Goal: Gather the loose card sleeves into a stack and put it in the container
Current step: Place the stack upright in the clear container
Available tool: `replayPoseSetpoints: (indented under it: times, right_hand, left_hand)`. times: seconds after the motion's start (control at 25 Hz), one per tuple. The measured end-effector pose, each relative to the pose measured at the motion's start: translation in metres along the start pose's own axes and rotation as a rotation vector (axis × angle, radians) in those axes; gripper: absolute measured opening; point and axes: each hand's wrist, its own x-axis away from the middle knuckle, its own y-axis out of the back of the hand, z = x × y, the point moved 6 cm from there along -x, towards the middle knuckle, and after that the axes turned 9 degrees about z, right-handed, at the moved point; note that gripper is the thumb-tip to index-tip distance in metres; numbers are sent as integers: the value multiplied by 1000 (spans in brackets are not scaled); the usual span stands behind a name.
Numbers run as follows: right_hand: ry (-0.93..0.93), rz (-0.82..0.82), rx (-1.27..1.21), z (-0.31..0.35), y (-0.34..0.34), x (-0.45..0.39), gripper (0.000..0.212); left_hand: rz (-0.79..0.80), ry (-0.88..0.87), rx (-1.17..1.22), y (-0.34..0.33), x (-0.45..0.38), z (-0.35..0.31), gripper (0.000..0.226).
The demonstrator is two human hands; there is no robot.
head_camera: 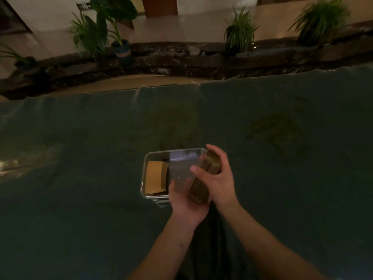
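A clear plastic container sits on the dark-clothed bench. In its left part lies a tan stack; the rest looks bare. Both hands' fingers close around a brown stack of card sleeves, held tilted over the container's right side: left hand beneath it, right hand gripping from the right.

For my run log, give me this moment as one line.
hands: both hold stack | place: over container | inside: tan stack
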Motion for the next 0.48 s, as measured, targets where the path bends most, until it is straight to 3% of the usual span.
replayPoseSetpoints:
  times: [0.2, 0.36, 0.48]
  right_hand:
    - [-5, 67, 108, -6, -15, -27, 57]
    - [-98, 47, -94, -4, 0, -56, 51]
    - [-208, 183, -319, -15, -1, -75, 47]
  left_hand:
    - [33, 44, 12, -11, -30, -12, 62]
    - [209, 132, -338, -14, -46, -38, 47]
    - [287, 264, -563, -9, -51, -62, 54]
